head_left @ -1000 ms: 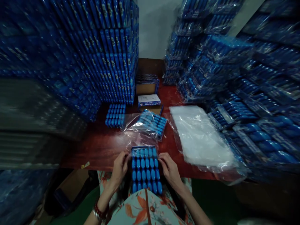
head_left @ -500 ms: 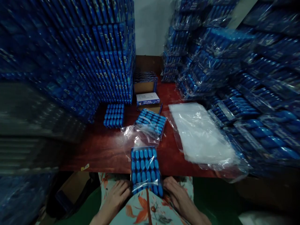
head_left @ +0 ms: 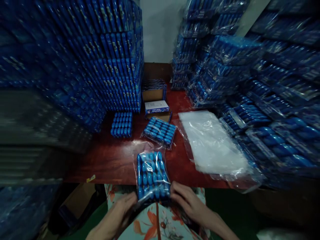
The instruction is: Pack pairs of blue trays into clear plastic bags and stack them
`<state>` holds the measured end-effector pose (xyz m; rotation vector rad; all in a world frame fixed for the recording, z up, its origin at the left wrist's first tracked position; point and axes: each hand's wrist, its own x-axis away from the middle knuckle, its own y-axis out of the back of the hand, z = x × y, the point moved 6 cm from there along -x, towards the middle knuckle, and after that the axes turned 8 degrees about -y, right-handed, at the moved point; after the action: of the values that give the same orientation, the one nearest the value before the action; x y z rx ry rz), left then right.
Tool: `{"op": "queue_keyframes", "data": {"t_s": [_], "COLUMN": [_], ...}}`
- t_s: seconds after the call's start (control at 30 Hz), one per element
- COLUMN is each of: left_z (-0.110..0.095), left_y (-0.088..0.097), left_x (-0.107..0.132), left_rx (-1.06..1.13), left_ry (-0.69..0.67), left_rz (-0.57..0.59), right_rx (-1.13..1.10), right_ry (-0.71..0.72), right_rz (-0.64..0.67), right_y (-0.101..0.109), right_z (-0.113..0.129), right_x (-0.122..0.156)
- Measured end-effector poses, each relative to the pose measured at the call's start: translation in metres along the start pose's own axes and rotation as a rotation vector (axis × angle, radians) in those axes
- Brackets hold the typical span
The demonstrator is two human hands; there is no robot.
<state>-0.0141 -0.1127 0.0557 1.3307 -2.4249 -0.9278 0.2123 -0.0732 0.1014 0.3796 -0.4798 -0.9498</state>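
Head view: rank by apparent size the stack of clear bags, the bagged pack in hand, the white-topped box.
1. Stack of clear bags, plainly largest.
2. Bagged pack, held by left hand and right hand; nearer the camera.
3. White-topped box, smallest but farthest.

Both hands on a bagged tray of blue capsules [head_left: 152,176] at the near edge of the red worktop [head_left: 112,160]: left hand [head_left: 120,213] and right hand [head_left: 190,203] pinch its near end. Another bagged tray [head_left: 160,131] sits further back, clear bags [head_left: 212,143] to the right.
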Motion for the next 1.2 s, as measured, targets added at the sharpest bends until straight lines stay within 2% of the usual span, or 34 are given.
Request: {"op": "queue_keyframes", "data": {"t_s": [0.13, 0.2, 0.3, 0.4, 0.5, 0.57, 0.67, 0.77, 0.83, 0.9, 0.97, 1.03, 1.1, 1.2], "left_z": [-0.046, -0.059, -0.059, -0.042, -0.021, -0.009, 0.003, 0.007, 0.004, -0.001, -0.005, -0.006, -0.004, 0.001], "left_y": [0.086, 0.121, 0.161, 0.188, 0.199, 0.201, 0.2, 0.2, 0.201, 0.202, 0.201, 0.2, 0.198, 0.197], "left_x": [-0.04, -0.061, -0.094, -0.126, -0.153, -0.164, -0.168, -0.161, -0.154, -0.148, -0.144, -0.142, -0.141, -0.141], "left_rx": [-0.186, -0.276, -0.312, -0.05, 0.325, 0.555, 0.825, 0.919, 0.932, 0.922, 0.893, 0.871, 0.854, 0.83], "left_ry": [-0.108, -0.185, -0.195, -0.174, -0.15, -0.137, -0.136, -0.121, -0.121, -0.117, -0.104, -0.099, -0.103, -0.104], "left_rz": [-0.175, -0.262, -0.468, -0.746, -0.923, -0.966, -0.971, -0.961, -0.948, -0.924, -0.911, -0.924, -0.948, -0.99], "right_rx": [-0.006, 0.091, 0.296, 0.396, 0.405, 0.399, 0.39, 0.395, 0.425, 0.486, 0.568, 0.663, 0.759, 0.902], "right_ry": [0.143, 0.267, 0.409, 0.459, 0.507, 0.526, 0.52, 0.506, 0.5, 0.514, 0.576, 0.692, 0.794, 0.84], "right_rz": [-0.207, -0.338, -0.542, -0.656, -0.677, -0.686, -0.709, -0.738, -0.741, -0.799, -0.907, -0.929, -0.817, -0.68], "right_y": [0.053, 0.08, 0.114, 0.136, 0.148, 0.152, 0.154, 0.153, 0.149, 0.142, 0.129, 0.104, 0.074, 0.039], "right_z": [0.044, 0.065, 0.089, 0.101, 0.112, 0.119, 0.128, 0.134, 0.139, 0.147, 0.161, 0.178, 0.193, 0.208], "right_x": [-0.026, -0.036, -0.056, -0.086, -0.115, -0.13, -0.145, -0.154, -0.157, -0.155, -0.148, -0.143, -0.148, -0.165]}}
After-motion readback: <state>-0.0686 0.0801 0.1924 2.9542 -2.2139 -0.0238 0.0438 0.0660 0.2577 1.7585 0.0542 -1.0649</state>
